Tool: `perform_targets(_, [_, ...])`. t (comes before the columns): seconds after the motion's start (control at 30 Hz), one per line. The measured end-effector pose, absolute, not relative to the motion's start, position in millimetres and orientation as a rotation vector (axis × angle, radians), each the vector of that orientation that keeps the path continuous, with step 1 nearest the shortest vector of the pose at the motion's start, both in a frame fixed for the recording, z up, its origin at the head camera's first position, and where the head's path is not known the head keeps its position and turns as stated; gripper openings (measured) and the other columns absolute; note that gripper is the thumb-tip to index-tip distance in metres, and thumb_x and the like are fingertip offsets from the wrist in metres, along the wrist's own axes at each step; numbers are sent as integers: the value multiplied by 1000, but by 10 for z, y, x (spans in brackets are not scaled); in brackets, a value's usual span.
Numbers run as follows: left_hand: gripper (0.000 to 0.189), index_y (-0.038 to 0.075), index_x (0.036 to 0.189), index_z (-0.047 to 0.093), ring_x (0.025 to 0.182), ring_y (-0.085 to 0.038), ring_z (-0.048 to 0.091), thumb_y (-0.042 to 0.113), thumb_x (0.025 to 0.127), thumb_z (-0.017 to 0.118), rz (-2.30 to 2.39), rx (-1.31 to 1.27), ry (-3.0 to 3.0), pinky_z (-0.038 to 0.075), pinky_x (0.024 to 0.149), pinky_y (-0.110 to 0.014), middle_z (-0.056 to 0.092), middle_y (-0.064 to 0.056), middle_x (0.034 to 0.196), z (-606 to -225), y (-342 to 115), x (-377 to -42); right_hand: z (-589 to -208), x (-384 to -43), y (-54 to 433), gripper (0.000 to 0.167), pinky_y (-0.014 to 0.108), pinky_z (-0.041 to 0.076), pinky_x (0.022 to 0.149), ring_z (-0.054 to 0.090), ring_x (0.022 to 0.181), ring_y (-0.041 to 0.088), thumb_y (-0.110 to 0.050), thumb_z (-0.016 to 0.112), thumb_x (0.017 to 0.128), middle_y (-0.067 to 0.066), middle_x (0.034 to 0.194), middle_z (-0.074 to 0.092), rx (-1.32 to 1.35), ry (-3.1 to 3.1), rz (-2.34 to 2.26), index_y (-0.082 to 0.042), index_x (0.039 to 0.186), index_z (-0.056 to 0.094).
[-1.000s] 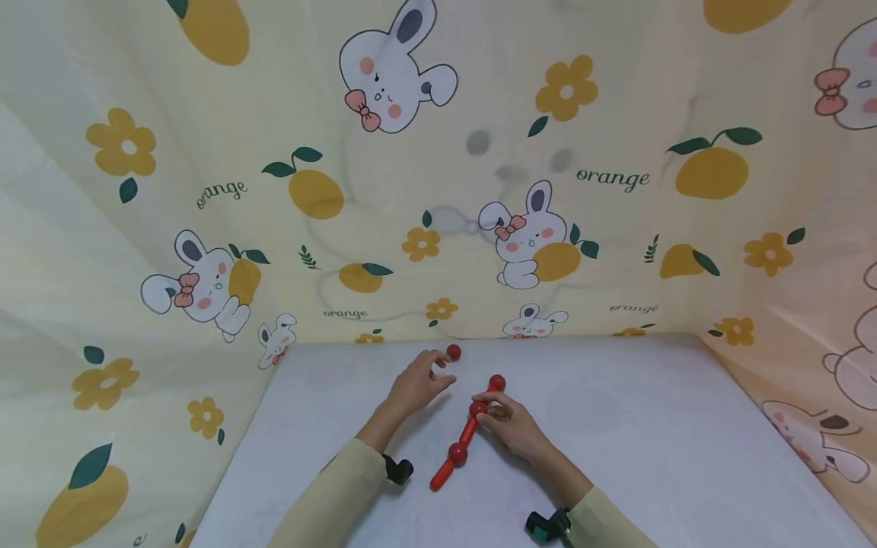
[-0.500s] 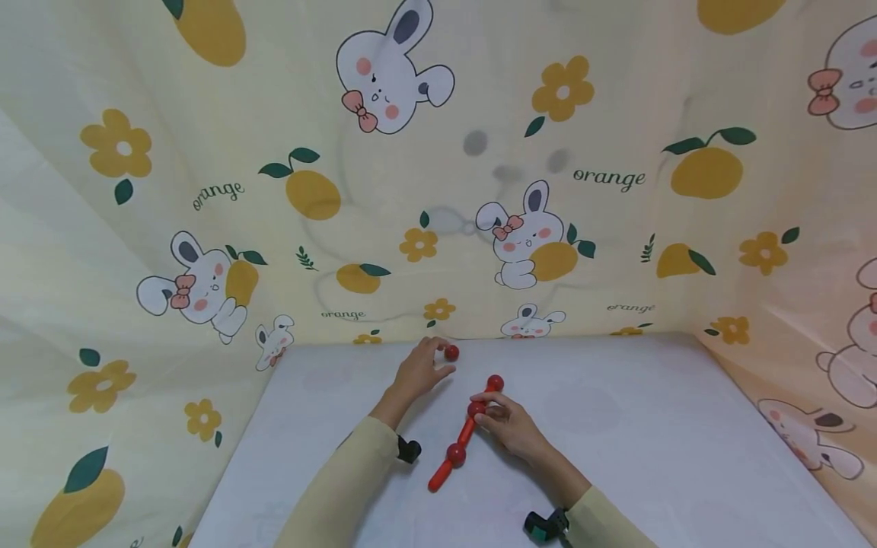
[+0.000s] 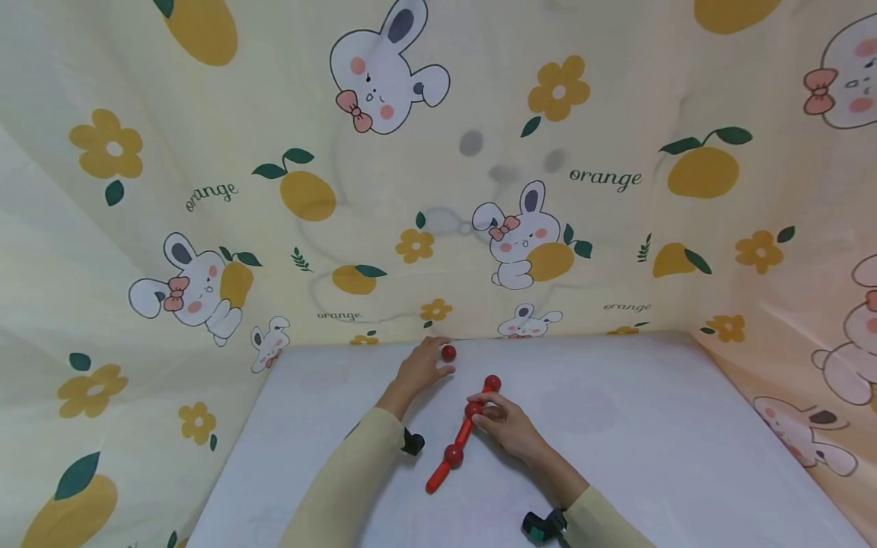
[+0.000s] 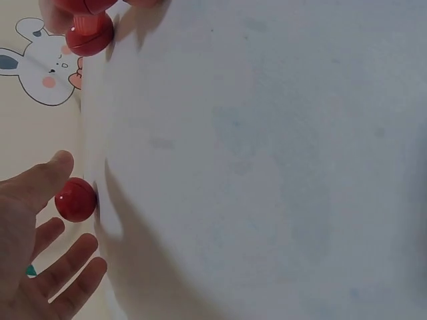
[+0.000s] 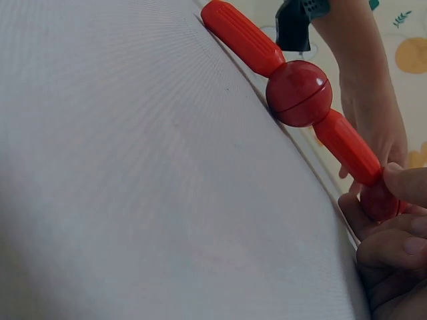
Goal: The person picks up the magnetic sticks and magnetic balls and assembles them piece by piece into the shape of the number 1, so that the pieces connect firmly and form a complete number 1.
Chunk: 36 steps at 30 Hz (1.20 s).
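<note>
A loose red ball [image 3: 448, 353] lies near the far edge of the table. My left hand [image 3: 419, 369] reaches around it, thumb and fingers spread; in the left wrist view the ball [image 4: 75, 200] sits between them, and contact is not clear. My right hand [image 3: 510, 428] pinches the middle ball [image 3: 473, 409] of a chain made of red rods and balls. Toward me, the chain runs through a red rod [image 3: 464, 434] and another ball [image 3: 454, 455] to an end rod [image 3: 437, 478]. Its far end is a ball [image 3: 492, 383]. The right wrist view shows thumb and fingers on the held ball [image 5: 379, 202].
A white table [image 3: 617, 457] bears everything. Behind it and at the sides hangs a cream curtain [image 3: 384, 190] printed with rabbits, oranges and flowers. Small black cameras sit on the left wrist [image 3: 413, 442] and the right wrist [image 3: 544, 526].
My left hand has moved forward and slightly right, bringing its fingers around the loose ball. My right hand still holds the chain in the same place. The head view has shifted slightly.
</note>
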<state>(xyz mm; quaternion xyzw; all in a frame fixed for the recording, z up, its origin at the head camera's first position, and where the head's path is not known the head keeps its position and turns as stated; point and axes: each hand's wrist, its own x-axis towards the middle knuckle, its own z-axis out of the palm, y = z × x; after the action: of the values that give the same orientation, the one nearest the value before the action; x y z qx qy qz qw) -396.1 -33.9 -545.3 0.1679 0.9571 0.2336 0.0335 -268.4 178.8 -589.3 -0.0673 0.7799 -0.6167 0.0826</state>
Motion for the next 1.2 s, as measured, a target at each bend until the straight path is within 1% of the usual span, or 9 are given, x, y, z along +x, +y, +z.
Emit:
perform_targets(0.23, [70, 21, 161, 49, 148, -26, 49, 34, 99, 79, 624, 508, 2947, 45, 118, -49, 49, -6, 163, -5465, -288, -3978, -5874, -2670, 1801, 41, 24, 47, 62, 66, 103, 24, -19, 75, 103, 10, 125, 76, -218, 2287, -1864, -12, 141, 65])
perform_targets(0.4, [68, 19, 159, 52, 145, -30, 51, 32, 99, 80, 581, 519, 2955, 47, 116, -52, 50, -7, 163, -5469, -272, -3985, -5869, -2665, 1792, 41, 24, 49, 66, 66, 103, 24, -20, 75, 103, 10, 125, 76, -228, 2300, -1859, -11, 141, 65])
perform_targets(0.5, [67, 20, 158, 52, 143, -30, 53, 32, 99, 80, 564, 504, 2965, 48, 114, -52, 51, -6, 162, -5493, -267, -3998, -5867, -2662, 1788, 40, 24, 50, 69, 66, 103, 23, -19, 75, 103, 10, 125, 76, -232, 2312, -1854, -11, 141, 65])
perform_targets(0.6, [65, 21, 157, 52, 141, -29, 55, 33, 99, 80, 570, 466, 2972, 50, 112, -52, 53, -7, 159, -5514, -271, -4009, -5869, -2661, 1785, 40, 25, 51, 69, 67, 102, 23, -19, 75, 103, 10, 125, 76, -226, 2313, -1854, -11, 141, 66])
perform_targets(0.7, [63, 20, 155, 54, 136, -29, 58, 31, 99, 80, 598, 439, 2986, 52, 109, -53, 58, -8, 153, -5528, -282, -4010, -5873, -2664, 1784, 41, 24, 51, 69, 67, 102, 22, -19, 76, 102, 10, 125, 77, -219, 2311, -1855, -11, 141, 66])
perform_targets(0.83, [58, 18, 150, 56, 128, -28, 64, 29, 99, 81, 648, 403, 3013, 56, 103, -52, 64, -9, 143, -5538, -294, -4003, -5876, -2662, 1793, 41, 25, 49, 65, 67, 102, 23, -20, 76, 102, 10, 126, 76, -216, 2305, -1859, -12, 141, 66])
perform_targets(1.03, [46, 16, 138, 60, 107, -22, 67, 29, 99, 81, 716, 353, 3036, 59, 94, -45, 71, -6, 124, -5565, -302, -4015, -5888, -2663, 1798, 40, 24, 51, 70, 65, 105, 24, -20, 77, 102, 9, 128, 75, -229, 2329, -1845, -13, 140, 67])
perform_targets(1.2, [38, 16, 130, 61, 95, -19, 66, 29, 100, 80, 737, 343, 3047, 59, 88, -39, 73, -4, 113, -5568, -311, -4007, -5887, -2660, 1797, 40, 24, 45, 60, 62, 100, 24, -20, 77, 101, 10, 127, 74, -220, 2316, -1853, -13, 140, 67])
